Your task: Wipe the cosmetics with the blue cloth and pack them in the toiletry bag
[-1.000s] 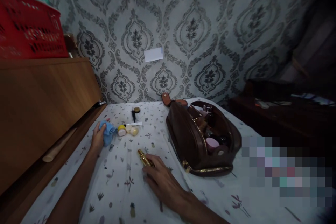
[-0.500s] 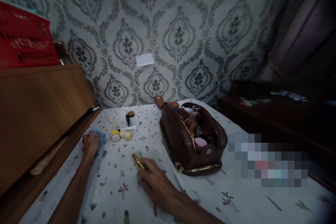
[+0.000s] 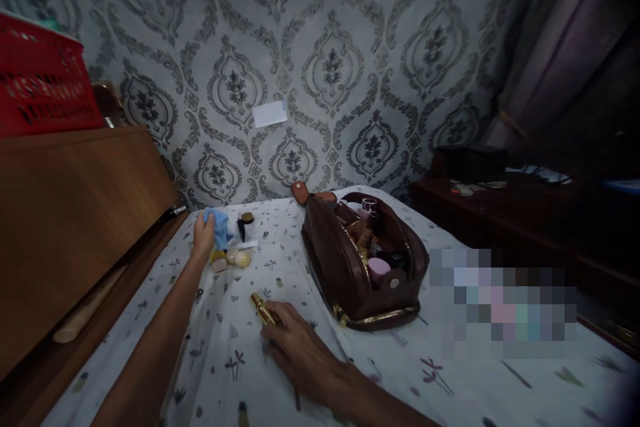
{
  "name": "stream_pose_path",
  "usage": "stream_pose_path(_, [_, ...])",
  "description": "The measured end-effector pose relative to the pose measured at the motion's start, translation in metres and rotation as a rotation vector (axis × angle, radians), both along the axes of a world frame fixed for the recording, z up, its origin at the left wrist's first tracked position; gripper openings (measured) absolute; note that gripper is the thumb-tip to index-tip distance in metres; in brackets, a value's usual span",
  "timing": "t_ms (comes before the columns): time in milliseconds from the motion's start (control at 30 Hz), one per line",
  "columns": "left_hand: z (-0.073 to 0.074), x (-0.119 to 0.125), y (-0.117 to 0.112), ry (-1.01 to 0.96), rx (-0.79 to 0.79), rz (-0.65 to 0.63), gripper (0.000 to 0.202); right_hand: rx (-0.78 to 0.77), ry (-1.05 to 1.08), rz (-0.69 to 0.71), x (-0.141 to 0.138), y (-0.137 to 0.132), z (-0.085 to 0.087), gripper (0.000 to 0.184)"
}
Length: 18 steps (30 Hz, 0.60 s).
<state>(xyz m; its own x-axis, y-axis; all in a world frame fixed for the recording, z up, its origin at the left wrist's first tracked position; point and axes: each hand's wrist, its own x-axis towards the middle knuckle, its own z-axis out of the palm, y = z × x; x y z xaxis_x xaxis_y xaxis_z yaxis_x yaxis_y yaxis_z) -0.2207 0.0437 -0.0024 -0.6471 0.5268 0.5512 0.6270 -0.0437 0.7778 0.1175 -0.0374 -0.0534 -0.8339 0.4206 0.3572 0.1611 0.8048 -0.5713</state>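
Observation:
My left hand (image 3: 204,238) is closed on a light blue cloth (image 3: 219,228), held by the small cosmetic items at the back left of the bed sheet. Just in front of the cloth lie a small yellow-lidded jar (image 3: 219,261) and a pale yellow round container (image 3: 243,258). A thin white tube (image 3: 248,245) and a black item (image 3: 242,230) are close by. My right hand (image 3: 300,347) grips a shiny gold tube (image 3: 260,307), low over the sheet. To its right stands a brown makeup bag (image 3: 330,267), unzipped and full of cosmetics, among them a pink-lidded jar (image 3: 379,269).
A wooden cabinet (image 3: 80,227) borders the left side, with a red basket (image 3: 45,80) on top. The patterned wall (image 3: 320,80) closes off the back. Dark furniture (image 3: 475,213) stands at the right, and a blurred patch covers the sheet beside the bag.
My left hand has moved away from me and to the right with the blue cloth, up beside the small items. My right hand stays in place with the gold tube.

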Motion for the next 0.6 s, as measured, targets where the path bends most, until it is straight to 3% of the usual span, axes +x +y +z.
stream_pose_path(100, [0.010, -0.007, -0.008, 0.057, -0.037, 0.051, 0.032, -0.005, -0.004, 0.010, 0.000, 0.001, -0.001, 0.023])
stream_pose_path(167, [0.009, -0.008, -0.021, 0.085, -0.105, 0.126, 0.029, 0.008, -0.009, 0.009, 0.001, 0.001, -0.001, 0.022])
stream_pose_path(400, [-0.031, 0.014, -0.081, 0.177, -0.449, 0.426, 0.026, 0.037, -0.018, 0.003, 0.004, 0.000, 0.005, 0.022])
stream_pose_path(500, [-0.036, 0.019, -0.102, 0.217, -0.562, 0.396, 0.025, 0.033, -0.024, 0.000, 0.004, -0.001, 0.008, 0.021])
stream_pose_path(600, [-0.030, 0.012, -0.112, 0.239, -0.616, 0.325, 0.019, 0.038, -0.032, -0.005, 0.004, -0.001, 0.008, 0.021])
